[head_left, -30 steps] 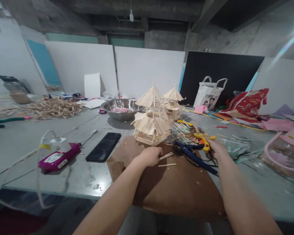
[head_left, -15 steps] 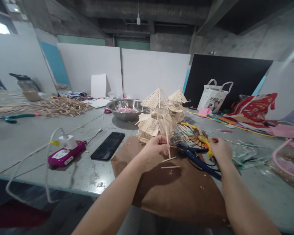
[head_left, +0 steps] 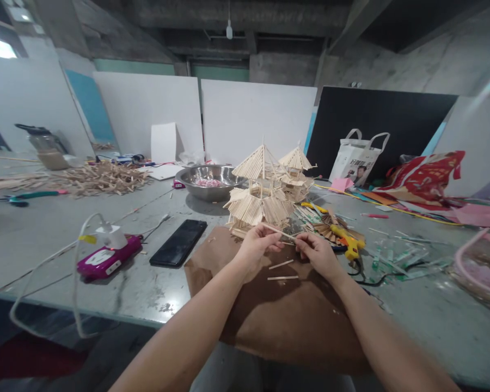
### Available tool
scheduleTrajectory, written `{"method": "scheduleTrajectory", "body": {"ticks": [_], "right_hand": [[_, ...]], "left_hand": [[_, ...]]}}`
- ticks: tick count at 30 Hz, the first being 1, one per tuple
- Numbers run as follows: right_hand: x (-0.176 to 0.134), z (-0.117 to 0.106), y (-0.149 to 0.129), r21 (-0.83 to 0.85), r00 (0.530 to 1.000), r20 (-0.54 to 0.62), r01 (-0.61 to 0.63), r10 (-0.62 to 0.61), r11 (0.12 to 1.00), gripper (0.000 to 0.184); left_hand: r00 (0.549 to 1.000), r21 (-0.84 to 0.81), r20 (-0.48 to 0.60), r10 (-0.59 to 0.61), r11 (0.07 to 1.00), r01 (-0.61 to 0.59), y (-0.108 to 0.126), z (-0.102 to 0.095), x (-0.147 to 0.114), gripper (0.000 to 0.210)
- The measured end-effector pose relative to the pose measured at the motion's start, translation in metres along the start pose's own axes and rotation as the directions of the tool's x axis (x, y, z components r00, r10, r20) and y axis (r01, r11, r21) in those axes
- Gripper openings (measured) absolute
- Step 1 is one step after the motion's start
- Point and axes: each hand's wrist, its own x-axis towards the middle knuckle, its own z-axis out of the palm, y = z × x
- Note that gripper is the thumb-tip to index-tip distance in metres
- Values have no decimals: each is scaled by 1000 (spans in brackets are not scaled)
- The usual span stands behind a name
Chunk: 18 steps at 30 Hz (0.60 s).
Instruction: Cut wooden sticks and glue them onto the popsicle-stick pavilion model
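My left hand (head_left: 263, 243) is closed on one end of a thin wooden stick (head_left: 283, 233), held slanting over the brown paper (head_left: 286, 332). At the stick's other end, my right hand (head_left: 315, 251) is closed in a pinch on it. Two short cut sticks, a tilted stick (head_left: 281, 264) and a level stick (head_left: 283, 278), lie on the paper below. Just beyond my hands stands a tiered pavilion model (head_left: 259, 204) built of sticks. The yellow glue gun (head_left: 353, 245) lies right of my right hand. My right hand and forearm mostly hide the blue-handled tool.
A second stick pavilion (head_left: 296, 166) and a steel bowl (head_left: 210, 185) stand behind. To the left lie a phone (head_left: 178, 243), a purple power strip (head_left: 110, 258) with a white cable, and a pile of sticks (head_left: 106, 178). Clear glue sticks (head_left: 396, 261) are scattered right.
My right hand has let go of the glue gun and moved left to the wooden stick. The stick has turned from upright to slanting, nearly level, in my left hand.
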Motion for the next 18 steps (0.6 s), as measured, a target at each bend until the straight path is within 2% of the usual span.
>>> {"method": "scheduleTrajectory", "body": {"ticks": [6,11,13,15,18], "right_hand": [[5,-13,6,-41,994,-112,-2,-3,999,22],[3,-16,1,-167,994,-85,58,-73,984,19],[2,-17,-1,-188,993,-62,87,-100,978,17],[3,-18,-1,-142,993,-70,81,-92,987,16],[4,-20,-1,44,993,-116,24,-19,999,17]], "left_hand": [[980,192,-113,162,972,-139,3,-3,3,36],[944,425,-120,309,875,-232,-2,-1,-1,34],[926,578,-71,370,772,-264,-2,-2,-2,28],[919,724,40,391,623,-297,0,-4,-4,21],[923,838,208,324,427,-339,4,-4,-6,21]]}}
